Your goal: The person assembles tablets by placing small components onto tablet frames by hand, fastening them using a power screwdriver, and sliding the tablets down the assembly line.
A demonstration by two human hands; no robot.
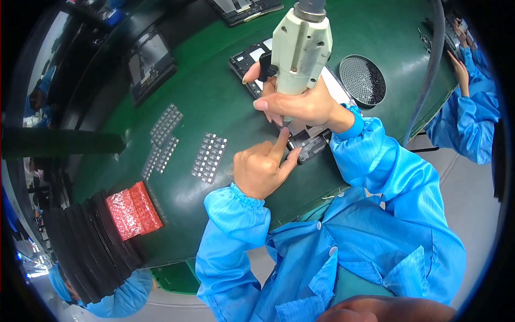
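Note:
My right hand [310, 104] is wrapped round a pale power screwdriver [300, 56] with a black lever on its side. The screwdriver stands nearly upright, tip down, over the lower part of an opened tablet-like device [313, 149]. My left hand [260, 167] has its index finger stretched out to the screwdriver's tip and its thumb at the device's near edge; the other fingers are curled, and nothing shows in them. The tip's exact contact is hidden by my fingers. Right of the device sits a round grey dish [351, 74] with many small black pieces, perhaps screws.
On the green table [209, 91] lie sheets of small white-topped parts [210, 157], red bubble wrap [134, 210] and black stacked sheets [88, 244]. Similar devices [151, 67] lie farther off. A grey hose [431, 75] hangs at right. A co-worker's blue sleeve [464, 126] is beyond.

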